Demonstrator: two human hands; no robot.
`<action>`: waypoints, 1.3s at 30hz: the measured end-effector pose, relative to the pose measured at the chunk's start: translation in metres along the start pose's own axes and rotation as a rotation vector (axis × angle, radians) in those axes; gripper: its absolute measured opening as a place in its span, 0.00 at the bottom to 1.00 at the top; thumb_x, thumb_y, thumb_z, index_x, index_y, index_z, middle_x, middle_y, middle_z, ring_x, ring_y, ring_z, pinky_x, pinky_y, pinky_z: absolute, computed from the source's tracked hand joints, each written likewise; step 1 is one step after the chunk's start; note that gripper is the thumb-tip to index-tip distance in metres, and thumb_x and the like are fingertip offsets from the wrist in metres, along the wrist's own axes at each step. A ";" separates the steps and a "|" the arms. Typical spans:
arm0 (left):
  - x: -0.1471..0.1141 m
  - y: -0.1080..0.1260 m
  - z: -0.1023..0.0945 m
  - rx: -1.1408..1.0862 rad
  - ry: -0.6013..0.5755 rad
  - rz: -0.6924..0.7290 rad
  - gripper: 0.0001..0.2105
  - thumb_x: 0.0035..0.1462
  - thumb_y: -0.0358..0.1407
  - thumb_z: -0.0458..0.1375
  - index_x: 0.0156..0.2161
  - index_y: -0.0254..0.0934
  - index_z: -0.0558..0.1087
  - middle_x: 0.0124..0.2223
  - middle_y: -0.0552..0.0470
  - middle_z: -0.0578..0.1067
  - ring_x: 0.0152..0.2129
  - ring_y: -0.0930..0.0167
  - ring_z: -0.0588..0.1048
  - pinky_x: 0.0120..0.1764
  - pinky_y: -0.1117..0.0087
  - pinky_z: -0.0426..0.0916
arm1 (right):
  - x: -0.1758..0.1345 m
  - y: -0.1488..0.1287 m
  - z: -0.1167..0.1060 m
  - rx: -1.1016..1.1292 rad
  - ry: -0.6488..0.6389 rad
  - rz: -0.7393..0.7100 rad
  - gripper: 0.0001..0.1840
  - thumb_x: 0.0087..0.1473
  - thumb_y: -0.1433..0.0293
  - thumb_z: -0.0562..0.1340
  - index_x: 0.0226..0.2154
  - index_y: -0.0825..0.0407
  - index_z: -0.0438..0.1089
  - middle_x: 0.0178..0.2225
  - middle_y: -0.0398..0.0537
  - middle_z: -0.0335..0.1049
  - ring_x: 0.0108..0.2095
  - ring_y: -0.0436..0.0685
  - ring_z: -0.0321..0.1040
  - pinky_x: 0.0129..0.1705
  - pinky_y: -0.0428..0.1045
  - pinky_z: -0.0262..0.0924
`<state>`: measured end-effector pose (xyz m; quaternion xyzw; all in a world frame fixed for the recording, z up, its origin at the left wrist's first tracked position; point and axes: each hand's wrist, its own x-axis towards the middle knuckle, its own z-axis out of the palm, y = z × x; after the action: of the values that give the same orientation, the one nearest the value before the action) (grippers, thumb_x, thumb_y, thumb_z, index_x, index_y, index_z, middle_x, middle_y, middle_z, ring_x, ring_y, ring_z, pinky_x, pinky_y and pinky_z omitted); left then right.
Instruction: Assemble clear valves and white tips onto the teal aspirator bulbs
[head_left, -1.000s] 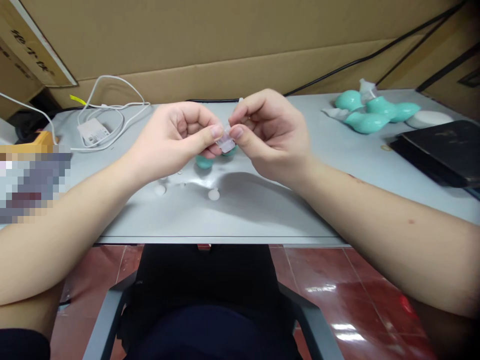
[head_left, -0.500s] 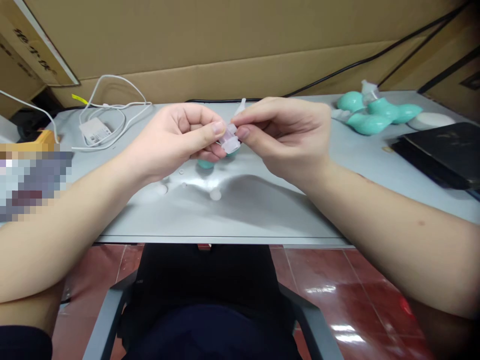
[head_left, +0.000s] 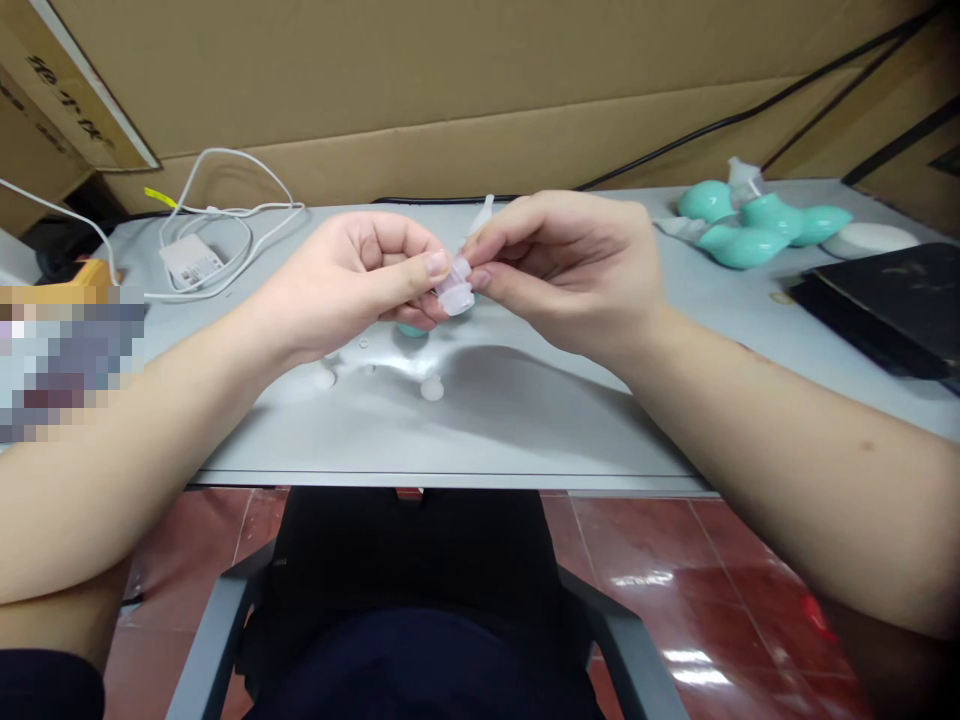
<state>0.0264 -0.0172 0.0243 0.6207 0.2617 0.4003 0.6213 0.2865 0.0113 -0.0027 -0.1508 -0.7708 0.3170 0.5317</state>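
Note:
My left hand point(head_left: 367, 270) pinches a small translucent plastic fitting point(head_left: 456, 298) between thumb and fingers, its round rim facing me. On the other side of the fitting, the thumb and forefinger of my right hand point(head_left: 581, 262) are closed on its edge. Both hands are raised above the desk. A pointed clear nozzle point(head_left: 484, 212) shows behind my right fingers. Part of a teal bulb point(head_left: 412, 329) is visible beneath my left fingers, mostly hidden. Nearer to me on the desk lie a white disc point(head_left: 432, 388), another white disc point(head_left: 325, 377) and a tiny ring point(head_left: 364, 343).
Several teal bulbs point(head_left: 750, 240) with clear nozzles sit at the back right, beside a white round object point(head_left: 870, 241) and a black case point(head_left: 889, 305). A white adapter point(head_left: 193, 262) with a looped cable lies back left. A cardboard wall point(head_left: 480, 100) stands behind the desk.
The fitting has turned a little between my fingers, so its round rim faces me more. Both hands stay in nearly the same place.

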 end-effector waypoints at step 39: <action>-0.001 0.002 -0.001 0.033 0.001 -0.065 0.26 0.59 0.56 0.93 0.38 0.37 0.90 0.40 0.49 0.93 0.35 0.69 0.92 0.42 0.73 0.90 | -0.001 -0.001 0.004 0.025 -0.042 0.014 0.14 0.64 0.63 0.89 0.39 0.44 0.87 0.40 0.45 0.86 0.40 0.57 0.85 0.47 0.54 0.87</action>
<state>0.0245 -0.0174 0.0257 0.6220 0.2883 0.3758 0.6235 0.2829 0.0091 -0.0037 -0.1430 -0.7767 0.3333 0.5150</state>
